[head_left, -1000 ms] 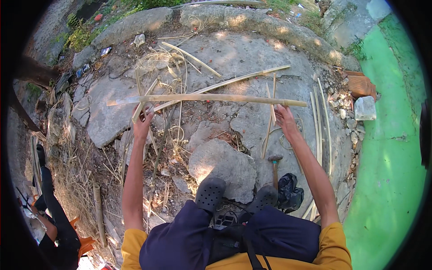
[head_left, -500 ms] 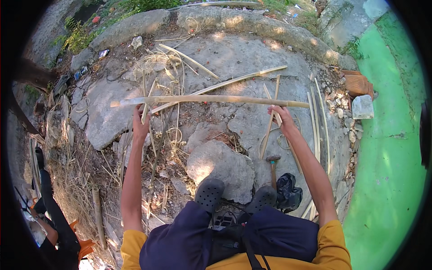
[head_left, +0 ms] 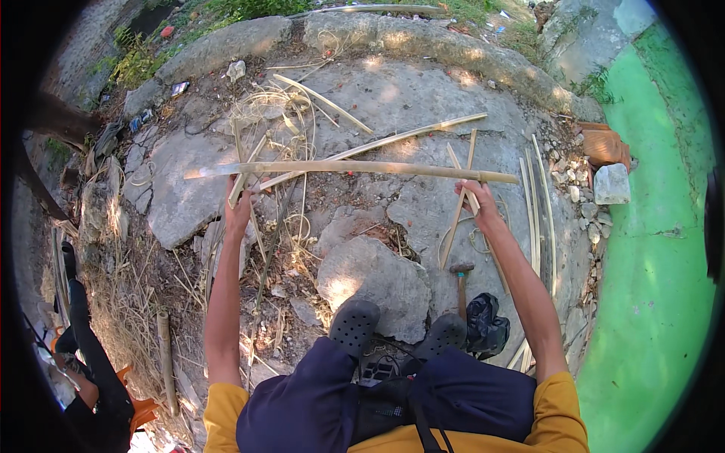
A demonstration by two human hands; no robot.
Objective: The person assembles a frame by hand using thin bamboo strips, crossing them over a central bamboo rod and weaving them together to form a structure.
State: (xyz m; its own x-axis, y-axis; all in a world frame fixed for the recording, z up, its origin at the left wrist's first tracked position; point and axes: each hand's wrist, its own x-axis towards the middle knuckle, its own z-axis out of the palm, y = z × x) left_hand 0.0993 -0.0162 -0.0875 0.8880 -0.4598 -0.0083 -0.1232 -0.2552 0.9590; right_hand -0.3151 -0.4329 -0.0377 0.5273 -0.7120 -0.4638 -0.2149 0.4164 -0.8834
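Smooth wooden strip (head_left: pixel 355 166), rough stone slab (head_left: pixel 374 283), glossy plastic bag (head_left: pixel 487 326), matt clogs (head_left: pixel 353 326)

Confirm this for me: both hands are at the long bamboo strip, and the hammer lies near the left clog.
Wrong clog: the head view shows the hammer near the right clog. The rest stands: left hand and right hand are at the long bamboo strip.

A stretch of the slanting slat (head_left: pixel 423 134) is hidden behind the long bamboo strip (head_left: pixel 355 167); below the strip's left part, a short slat (head_left: pixel 237 192) partly covers the left hand (head_left: pixel 239 214); farther below, the dark rim cuts off another person (head_left: pixel 79 317)
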